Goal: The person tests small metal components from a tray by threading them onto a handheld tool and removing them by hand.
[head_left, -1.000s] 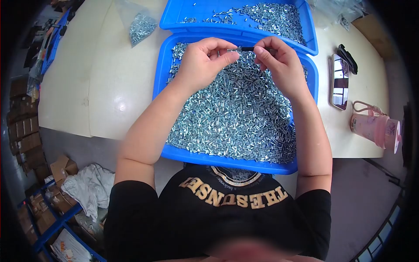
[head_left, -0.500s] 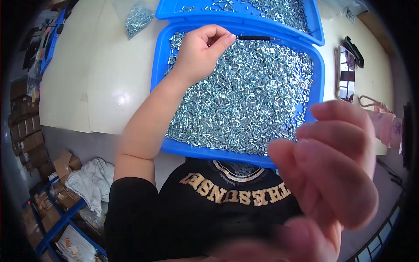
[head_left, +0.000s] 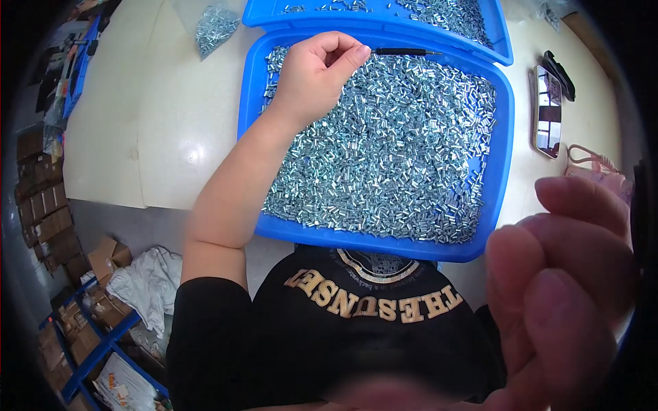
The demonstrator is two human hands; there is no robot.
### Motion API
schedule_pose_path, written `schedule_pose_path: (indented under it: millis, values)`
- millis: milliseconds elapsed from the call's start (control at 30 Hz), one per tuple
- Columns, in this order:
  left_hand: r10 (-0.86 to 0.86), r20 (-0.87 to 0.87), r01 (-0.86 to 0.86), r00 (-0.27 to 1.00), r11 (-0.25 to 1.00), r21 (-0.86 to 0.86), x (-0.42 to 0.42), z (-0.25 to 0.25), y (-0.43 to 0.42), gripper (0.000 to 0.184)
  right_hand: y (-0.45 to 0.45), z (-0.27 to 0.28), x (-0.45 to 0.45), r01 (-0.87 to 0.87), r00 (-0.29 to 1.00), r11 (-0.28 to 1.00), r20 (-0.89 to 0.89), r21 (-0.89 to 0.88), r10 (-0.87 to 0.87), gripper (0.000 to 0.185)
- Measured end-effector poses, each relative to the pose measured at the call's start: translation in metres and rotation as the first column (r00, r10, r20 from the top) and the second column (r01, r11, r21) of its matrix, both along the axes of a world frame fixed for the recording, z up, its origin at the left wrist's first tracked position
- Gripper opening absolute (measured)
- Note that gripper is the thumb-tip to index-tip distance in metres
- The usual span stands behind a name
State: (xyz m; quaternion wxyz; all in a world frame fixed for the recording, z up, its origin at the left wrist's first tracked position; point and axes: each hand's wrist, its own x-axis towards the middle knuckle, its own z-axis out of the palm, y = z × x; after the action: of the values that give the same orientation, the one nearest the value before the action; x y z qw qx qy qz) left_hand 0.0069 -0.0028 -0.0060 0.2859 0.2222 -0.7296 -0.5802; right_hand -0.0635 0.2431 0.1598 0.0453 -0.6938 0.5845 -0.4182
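Note:
My left hand point(head_left: 336, 60) is closed in a pinch on one end of a thin black pen-like tool point(head_left: 404, 51), whose narrow metal tip points right. The tool lies level above the far side of a blue tray point(head_left: 504, 157) filled with small shiny metal pieces point(head_left: 384, 157). Large and close to the camera at the lower right is my right hand point(head_left: 562, 274). Its fingers are loosely bent and partly spread, and no object shows in it. Part of its palm is out of sight.
Behind stands a second blue tray point(head_left: 295, 22) with more pieces. A clear bag of pieces point(head_left: 216, 31) lies at the back left. On the right are a phone point(head_left: 547, 113), a black object point(head_left: 560, 75) and a pink cup point(head_left: 603, 179). Boxes point(head_left: 106, 260) stand below left.
My right hand has let go of the black tool and come back toward the camera, then farther right. My left hand still holds the tool. The view has shifted slightly.

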Motion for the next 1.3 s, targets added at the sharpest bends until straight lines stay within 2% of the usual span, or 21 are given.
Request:
schedule_pose_path:
  millis: [100,167,233,400,433,567,633,667,733,800,1033,1167,1267,1300]
  values:
    - [0.001,-0.010,-0.001,1.000,1.000,-0.005,0.000,0.001,0.000,0.015,-0.021,-0.007,-0.012,-0.008,1.000,1.000,-0.006,-0.003,0.008,0.038]
    - [0.001,-0.013,-0.001,1.000,1.000,-0.017,-0.001,0.002,0.000,0.015,0.040,-0.002,-0.029,-0.010,1.000,1.000,-0.012,-0.005,0.010,0.039]
    - [0.002,-0.015,-0.002,1.000,1.000,-0.016,0.000,0.003,0.001,0.014,-0.027,-0.003,-0.006,-0.015,1.000,1.000,-0.016,-0.005,0.015,0.039]
    - [0.005,-0.005,-0.005,1.000,1.000,-0.006,-0.001,0.001,-0.001,0.015,-0.052,0.001,0.010,-0.009,1.000,1.000,-0.020,0.001,0.009,0.040]
    - [0.008,-0.004,-0.008,1.000,1.000,0.008,-0.001,0.001,0.000,0.015,-0.034,0.009,0.010,-0.008,1.000,1.000,-0.021,0.007,0.008,0.041]
    - [0.009,-0.004,-0.009,1.000,1.000,-0.009,0.001,0.003,-0.001,0.016,-0.054,-0.003,-0.017,-0.023,0.998,1.000,-0.056,0.011,0.024,0.041]
    - [0.009,-0.015,-0.009,1.000,1.000,-0.007,0.001,0.004,-0.001,0.016,-0.055,-0.026,-0.039,-0.297,0.923,0.937,0.198,-0.183,0.331,0.036]
    - [0.003,-0.018,-0.003,1.000,1.000,-0.005,0.001,0.003,0.000,0.016,-0.048,-0.034,-0.029,-0.216,0.758,0.930,0.549,-0.298,0.352,0.031]
    - [0.003,-0.011,-0.003,1.000,1.000,-0.008,0.000,0.002,-0.001,0.016,-0.063,-0.036,-0.026,-0.224,0.755,0.931,0.552,-0.289,0.353,0.031]
    - [-0.005,0.001,0.005,1.000,1.000,-0.021,0.000,0.001,0.000,0.016,-0.010,-0.029,-0.038,-0.218,0.753,0.935,0.562,-0.279,0.342,0.031]
    - [0.012,-0.003,-0.012,1.000,1.000,-0.012,0.000,-0.001,0.000,0.015,-0.038,-0.031,-0.035,-0.203,0.749,0.944,0.580,-0.259,0.320,0.030]
    - [0.007,-0.021,-0.008,1.000,1.000,-0.024,-0.001,-0.002,0.000,0.016,-0.016,-0.028,-0.033,-0.185,0.737,0.948,0.601,-0.260,0.308,0.030]
    - [0.002,-0.008,-0.002,1.000,1.000,0.000,-0.001,-0.002,-0.001,0.016,-0.001,-0.035,-0.067,-0.171,0.728,0.950,0.617,-0.261,0.300,0.030]
    - [-0.001,-0.008,0.001,1.000,1.000,0.001,-0.001,-0.003,-0.001,0.016,-0.022,-0.031,-0.035,-0.166,0.725,0.951,0.622,-0.260,0.297,0.030]
